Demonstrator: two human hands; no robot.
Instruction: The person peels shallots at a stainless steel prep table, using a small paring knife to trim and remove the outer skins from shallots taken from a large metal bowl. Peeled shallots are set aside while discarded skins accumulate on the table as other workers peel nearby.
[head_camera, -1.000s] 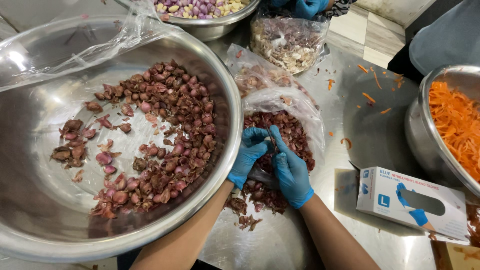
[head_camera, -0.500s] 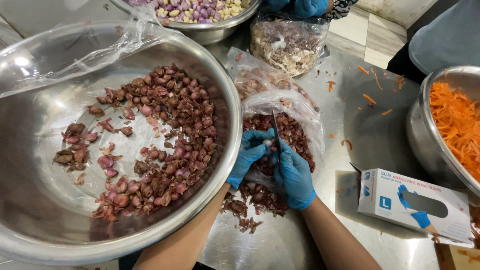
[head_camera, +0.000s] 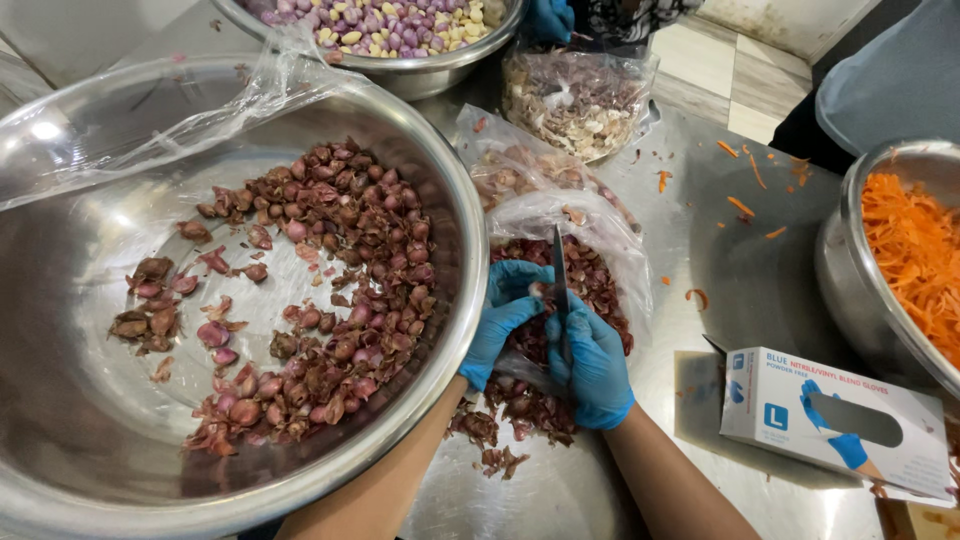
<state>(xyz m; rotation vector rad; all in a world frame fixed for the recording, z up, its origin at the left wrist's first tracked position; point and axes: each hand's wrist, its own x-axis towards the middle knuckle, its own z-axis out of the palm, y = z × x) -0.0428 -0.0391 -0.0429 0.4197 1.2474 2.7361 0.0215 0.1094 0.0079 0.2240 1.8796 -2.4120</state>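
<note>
Knife (head_camera: 560, 275) now tipped blade-up in clenched right hand (head_camera: 597, 365), raised since a second ago, left hand (head_camera: 507, 310) pinching small shallot (head_camera: 537, 291) against it over peel bag (head_camera: 600, 225), big bowl (head_camera: 455, 200) just left.

A flat rectangular white-and-blue glove box (head_camera: 835, 422) lies on the steel counter, to the right of the gloved fingers (head_camera: 590, 340). Directly under those fingers sits a clear plastic bag of reddish peels (head_camera: 600, 275); beyond them stands a second clear bag of pale skins (head_camera: 575, 100).
</note>
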